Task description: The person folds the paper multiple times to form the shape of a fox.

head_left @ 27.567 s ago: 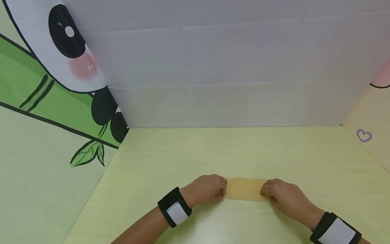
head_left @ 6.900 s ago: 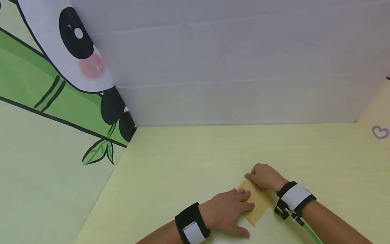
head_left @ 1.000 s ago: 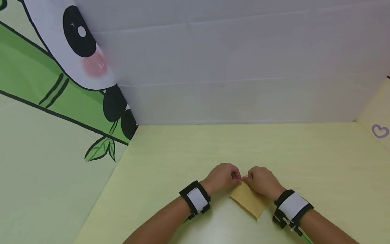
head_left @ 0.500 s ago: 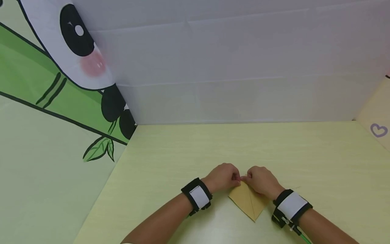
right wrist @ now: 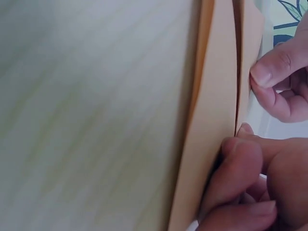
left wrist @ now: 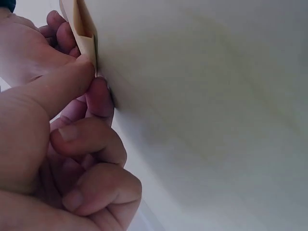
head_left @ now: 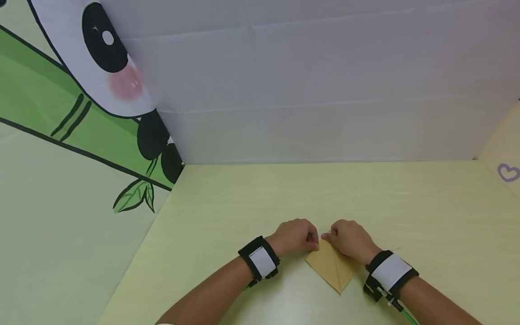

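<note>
A yellow-tan sheet of folded paper (head_left: pixel 330 266) lies on the table, a pointed corner toward me and a seam running down its middle. My left hand (head_left: pixel 293 236) pinches its left edge between thumb and forefinger, the other fingers curled. At the upper right side, my right hand (head_left: pixel 351 240) pinches the paper near its top point and covers part of it. In the right wrist view, the paper's folded layers (right wrist: pixel 219 86) stand slightly apart along the seam. The left wrist view shows a small gap in the paper fold (left wrist: pixel 86 41) just above the left thumb.
The pale yellow table (head_left: pixel 243 194) extends around the paper to a whitish back wall (head_left: pixel 304 90). A printed panel (head_left: pixel 81 149) stands at left, another with a heart drawing at right. Black straps (head_left: pixel 260 257) circle both wrists; a green cable (head_left: pixel 408 316) trails from the right one.
Earlier the paper was a flat rectangle, then turned slantwise under a spread left hand. Within the last second its middle seam came into view, and the left hand slid slightly left from the right.
</note>
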The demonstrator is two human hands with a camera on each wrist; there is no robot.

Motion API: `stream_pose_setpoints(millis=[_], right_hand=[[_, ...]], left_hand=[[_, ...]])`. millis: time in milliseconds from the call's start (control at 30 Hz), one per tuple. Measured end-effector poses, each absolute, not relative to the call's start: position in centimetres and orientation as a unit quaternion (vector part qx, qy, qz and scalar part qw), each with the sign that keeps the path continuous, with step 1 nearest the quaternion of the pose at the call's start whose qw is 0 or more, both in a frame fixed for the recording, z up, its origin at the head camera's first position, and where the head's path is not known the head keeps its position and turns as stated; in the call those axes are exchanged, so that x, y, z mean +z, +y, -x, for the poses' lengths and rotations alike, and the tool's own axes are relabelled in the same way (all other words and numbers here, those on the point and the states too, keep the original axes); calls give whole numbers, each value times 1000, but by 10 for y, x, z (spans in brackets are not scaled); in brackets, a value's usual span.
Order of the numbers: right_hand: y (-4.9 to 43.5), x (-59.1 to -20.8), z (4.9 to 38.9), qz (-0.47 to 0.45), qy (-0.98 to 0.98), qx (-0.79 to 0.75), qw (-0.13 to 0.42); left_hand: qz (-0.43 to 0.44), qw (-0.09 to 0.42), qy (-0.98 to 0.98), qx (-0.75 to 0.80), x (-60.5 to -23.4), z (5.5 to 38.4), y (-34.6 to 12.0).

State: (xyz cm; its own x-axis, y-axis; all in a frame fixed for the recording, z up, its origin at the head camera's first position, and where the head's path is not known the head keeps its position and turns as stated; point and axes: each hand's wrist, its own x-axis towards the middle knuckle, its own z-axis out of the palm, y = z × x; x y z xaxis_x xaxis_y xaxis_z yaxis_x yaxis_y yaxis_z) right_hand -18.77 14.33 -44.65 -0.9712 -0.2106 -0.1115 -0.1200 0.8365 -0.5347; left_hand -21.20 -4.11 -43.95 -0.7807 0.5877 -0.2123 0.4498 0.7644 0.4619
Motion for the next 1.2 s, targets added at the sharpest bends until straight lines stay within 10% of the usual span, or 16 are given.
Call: stream_pose_setpoints(millis=[1200], right_hand=[[145,-447,188,91,952,-280,80]], left_hand=[[-288,175,927,167,-432,194,-60]])
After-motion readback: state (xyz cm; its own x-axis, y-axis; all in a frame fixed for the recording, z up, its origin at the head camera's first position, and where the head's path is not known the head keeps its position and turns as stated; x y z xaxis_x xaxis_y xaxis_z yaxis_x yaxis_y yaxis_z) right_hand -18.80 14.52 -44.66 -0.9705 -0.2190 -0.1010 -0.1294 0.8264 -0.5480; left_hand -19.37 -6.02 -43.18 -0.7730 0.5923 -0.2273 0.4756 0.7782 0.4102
